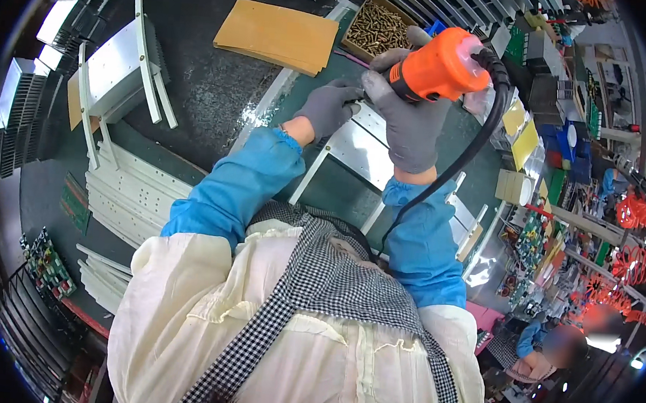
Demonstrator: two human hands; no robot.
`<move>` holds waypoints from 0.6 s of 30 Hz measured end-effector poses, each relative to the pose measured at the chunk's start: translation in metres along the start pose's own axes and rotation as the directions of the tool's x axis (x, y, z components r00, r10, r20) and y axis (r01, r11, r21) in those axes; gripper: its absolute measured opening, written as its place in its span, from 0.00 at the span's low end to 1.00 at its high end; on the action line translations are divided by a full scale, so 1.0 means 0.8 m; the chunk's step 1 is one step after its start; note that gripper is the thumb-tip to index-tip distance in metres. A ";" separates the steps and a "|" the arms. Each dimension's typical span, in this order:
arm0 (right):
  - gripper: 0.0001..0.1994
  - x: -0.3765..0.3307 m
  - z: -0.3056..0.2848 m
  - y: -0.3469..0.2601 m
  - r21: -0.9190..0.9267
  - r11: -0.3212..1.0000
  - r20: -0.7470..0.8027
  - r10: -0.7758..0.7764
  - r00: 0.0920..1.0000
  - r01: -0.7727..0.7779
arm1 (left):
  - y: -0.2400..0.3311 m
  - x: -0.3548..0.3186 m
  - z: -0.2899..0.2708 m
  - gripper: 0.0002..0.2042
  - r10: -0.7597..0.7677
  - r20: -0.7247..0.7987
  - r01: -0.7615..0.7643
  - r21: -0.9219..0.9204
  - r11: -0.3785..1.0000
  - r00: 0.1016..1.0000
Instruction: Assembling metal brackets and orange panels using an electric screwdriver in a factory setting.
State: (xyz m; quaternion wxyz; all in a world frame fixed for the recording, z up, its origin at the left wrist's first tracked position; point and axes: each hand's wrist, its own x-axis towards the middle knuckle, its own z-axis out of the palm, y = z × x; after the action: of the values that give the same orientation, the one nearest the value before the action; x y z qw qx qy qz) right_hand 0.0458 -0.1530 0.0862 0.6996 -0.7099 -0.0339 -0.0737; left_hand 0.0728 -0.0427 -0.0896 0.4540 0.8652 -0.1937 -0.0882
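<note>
My right hand (pixel 415 122), in a grey glove, is wrapped round an orange electric screwdriver (pixel 445 64) with a black cable hanging from its back end. Its front end points toward my left hand (pixel 330 106), also gloved in grey. The left fingers are drawn together at the corner of a shiny metal panel (pixel 364 152) with white strips along its sides. Whatever the left fingertips pinch is too small to make out. The panel lies on the green bench top before me, partly behind my right forearm.
A cardboard box of brass-coloured screws (pixel 380 29) stands beyond my hands. Brown cardboard sheets (pixel 275 33) lie left of it. White perforated strips (pixel 133 188) and a metal unit with white rails (pixel 118 75) are at left. Another person (pixel 540 359) sits at far right.
</note>
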 end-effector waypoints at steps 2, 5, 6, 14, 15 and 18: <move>0.34 0.003 -0.004 0.003 0.022 0.999 0.006 0.026 1.000 -0.026 | -0.001 0.001 0.001 0.15 0.034 -0.054 -0.037 -0.051 0.998 0.998; 0.30 0.014 -0.017 0.012 0.036 0.998 -0.059 -0.055 0.997 0.057 | -0.005 0.002 0.006 0.14 0.041 -0.086 -0.053 -0.143 0.988 0.995; 0.30 0.019 -0.022 0.016 0.042 0.997 -0.065 -0.058 0.996 0.061 | -0.006 0.001 0.008 0.14 0.003 -0.067 -0.014 -0.173 0.985 0.998; 0.29 0.025 -0.036 0.031 0.064 0.993 -0.086 -0.093 0.992 0.099 | -0.002 -0.001 0.007 0.16 -0.031 -0.029 0.024 -0.234 0.972 0.999; 0.28 0.025 -0.033 0.031 0.054 0.994 -0.077 -0.092 0.993 0.096 | -0.001 -0.002 0.005 0.17 -0.047 -0.015 0.042 -0.254 0.966 0.999; 0.27 0.027 -0.025 0.028 0.023 0.993 -0.049 -0.116 0.992 0.117 | 0.001 -0.003 0.003 0.15 -0.050 -0.039 0.039 -0.231 0.972 0.998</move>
State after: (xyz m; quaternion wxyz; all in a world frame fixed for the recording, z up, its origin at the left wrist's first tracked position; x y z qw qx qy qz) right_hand 0.0692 -0.1744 0.0675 0.7037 -0.6958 -0.0596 -0.1307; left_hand 0.0692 -0.0442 -0.0902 0.5533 0.8126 -0.1526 -0.1009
